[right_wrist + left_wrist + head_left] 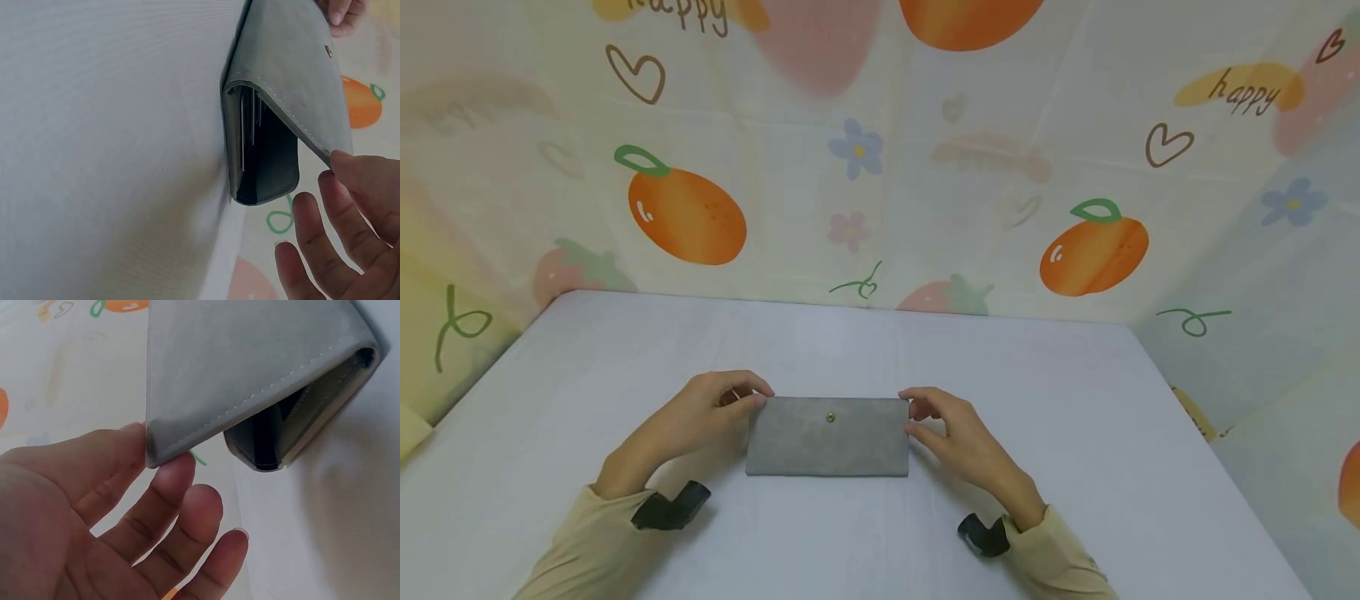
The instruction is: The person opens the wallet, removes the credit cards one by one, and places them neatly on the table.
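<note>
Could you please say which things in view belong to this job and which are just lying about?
Job:
grey, rectangular, leather-look wallet with a round metal snap
left grip and right grip, pinching its flap corners

Just surroundings:
smooth white tabletop
cream fruit-printed sheet
two black wrist-worn devices

Wallet point(250, 356) cut off at top in 2 wrist views; interior point(272, 153) unclear.

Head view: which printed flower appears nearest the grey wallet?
The pink flower, above the grey wallet in the picture; the central blue flower and the right-hand blue flower sit higher.
</note>
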A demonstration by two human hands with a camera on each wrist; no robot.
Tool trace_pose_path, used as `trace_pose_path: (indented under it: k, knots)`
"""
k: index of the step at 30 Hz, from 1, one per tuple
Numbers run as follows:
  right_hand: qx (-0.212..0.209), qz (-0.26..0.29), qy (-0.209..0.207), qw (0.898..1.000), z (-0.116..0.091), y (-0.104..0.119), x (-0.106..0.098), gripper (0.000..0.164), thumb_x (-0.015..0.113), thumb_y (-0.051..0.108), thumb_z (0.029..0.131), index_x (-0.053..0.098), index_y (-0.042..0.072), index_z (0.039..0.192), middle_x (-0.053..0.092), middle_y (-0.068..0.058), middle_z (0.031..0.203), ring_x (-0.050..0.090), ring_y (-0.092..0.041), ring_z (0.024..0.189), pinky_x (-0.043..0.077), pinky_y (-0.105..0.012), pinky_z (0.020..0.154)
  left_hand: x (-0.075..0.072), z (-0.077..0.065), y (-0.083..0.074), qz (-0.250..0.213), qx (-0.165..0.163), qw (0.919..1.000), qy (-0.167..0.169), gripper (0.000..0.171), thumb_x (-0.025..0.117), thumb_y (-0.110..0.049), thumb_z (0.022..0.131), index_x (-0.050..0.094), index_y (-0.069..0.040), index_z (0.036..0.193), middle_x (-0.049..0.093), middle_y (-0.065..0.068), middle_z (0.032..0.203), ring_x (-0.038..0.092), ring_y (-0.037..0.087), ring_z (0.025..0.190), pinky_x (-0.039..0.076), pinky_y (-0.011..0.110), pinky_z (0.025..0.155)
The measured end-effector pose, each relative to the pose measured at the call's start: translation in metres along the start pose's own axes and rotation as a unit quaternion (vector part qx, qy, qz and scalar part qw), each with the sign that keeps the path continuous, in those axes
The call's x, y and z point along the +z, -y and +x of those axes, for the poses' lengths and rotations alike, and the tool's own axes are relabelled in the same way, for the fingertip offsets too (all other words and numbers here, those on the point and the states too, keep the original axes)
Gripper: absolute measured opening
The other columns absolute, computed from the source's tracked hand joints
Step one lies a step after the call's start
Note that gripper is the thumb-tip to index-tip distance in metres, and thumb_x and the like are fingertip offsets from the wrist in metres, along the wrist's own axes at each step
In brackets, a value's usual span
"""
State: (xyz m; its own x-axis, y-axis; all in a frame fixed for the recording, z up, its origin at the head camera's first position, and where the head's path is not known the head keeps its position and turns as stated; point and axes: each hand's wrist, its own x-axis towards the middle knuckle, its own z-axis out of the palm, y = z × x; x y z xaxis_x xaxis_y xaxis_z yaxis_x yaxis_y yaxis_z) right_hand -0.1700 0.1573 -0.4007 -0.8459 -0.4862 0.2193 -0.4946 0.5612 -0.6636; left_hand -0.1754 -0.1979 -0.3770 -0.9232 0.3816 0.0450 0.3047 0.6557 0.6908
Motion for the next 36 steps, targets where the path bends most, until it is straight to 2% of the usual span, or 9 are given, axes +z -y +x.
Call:
trace_pose_path:
  k: [5,13,21,27,31,36]
  knots:
    - [0.008,0.018,0.004,1.000,0.000,0.001,-0.001,0.035,0.066,0.007,0.093,0.060,0.009,0.127,0.069,0.000,0.098,0.067,-0.017,0.097,0.054,-0.045,0.093,-0.003,-0.001,-0.001,-0.005,-0.006,1.0000,-0.002,0.014,0.062,-0.023,0.098,0.072,-0.015,0.104,0.067,-0.002,0.092,0.053,0.013,0.081,0.046,0.022,0.066]
    - [0.000,0.031,0.016,0.999,0.001,0.001,-0.006,0.032,0.068,0.007,0.092,0.061,0.011,0.123,0.071,-0.001,0.097,0.069,-0.019,0.096,0.055,-0.046,0.090,-0.007,-0.004,-0.001,-0.011,-0.011,0.9997,0.017,0.020,0.060,-0.028,0.099,0.071,-0.013,0.104,0.067,-0.002,0.091,0.057,0.013,0.080,0.049,0.022,0.067]
    - [-0.011,0.064,0.052,0.997,-0.001,0.002,-0.017,0.028,0.069,0.011,0.093,0.062,0.015,0.119,0.067,0.001,0.096,0.068,-0.016,0.098,0.054,-0.046,0.093,-0.008,-0.004,0.000,-0.034,-0.018,0.9992,0.014,0.022,0.057,-0.031,0.101,0.070,-0.013,0.105,0.064,0.000,0.087,0.060,0.017,0.081,0.051,0.025,0.067]
    - [-0.012,0.104,0.105,0.989,-0.004,0.003,-0.025,0.023,0.070,0.018,0.092,0.064,0.016,0.115,0.068,0.000,0.112,0.066,-0.012,0.101,0.052,-0.046,0.096,-0.008,-0.004,0.004,-0.018,-0.004,0.9997,0.017,0.026,0.058,-0.027,0.100,0.067,-0.010,0.118,0.069,0.001,0.100,0.062,0.017,0.091,0.052,0.024,0.073]
    - [0.004,0.121,0.140,0.983,-0.006,0.004,-0.028,0.018,0.070,0.025,0.092,0.067,0.020,0.110,0.070,0.004,0.107,0.065,-0.009,0.100,0.051,-0.047,0.096,-0.006,-0.004,0.007,-0.013,-0.007,0.9993,0.035,0.033,0.065,-0.030,0.096,0.064,-0.013,0.124,0.068,0.004,0.114,0.060,0.021,0.101,0.051,0.030,0.077]
    - [0.023,0.139,0.180,0.973,-0.008,0.008,-0.030,0.015,0.073,0.027,0.090,0.072,0.022,0.104,0.073,0.007,0.101,0.066,-0.009,0.096,0.051,-0.048,0.095,-0.001,-0.005,0.011,-0.012,-0.014,0.9981,0.059,0.051,0.073,-0.035,0.089,0.058,-0.015,0.133,0.057,0.011,0.136,0.055,0.033,0.116,0.049,0.043,0.087]
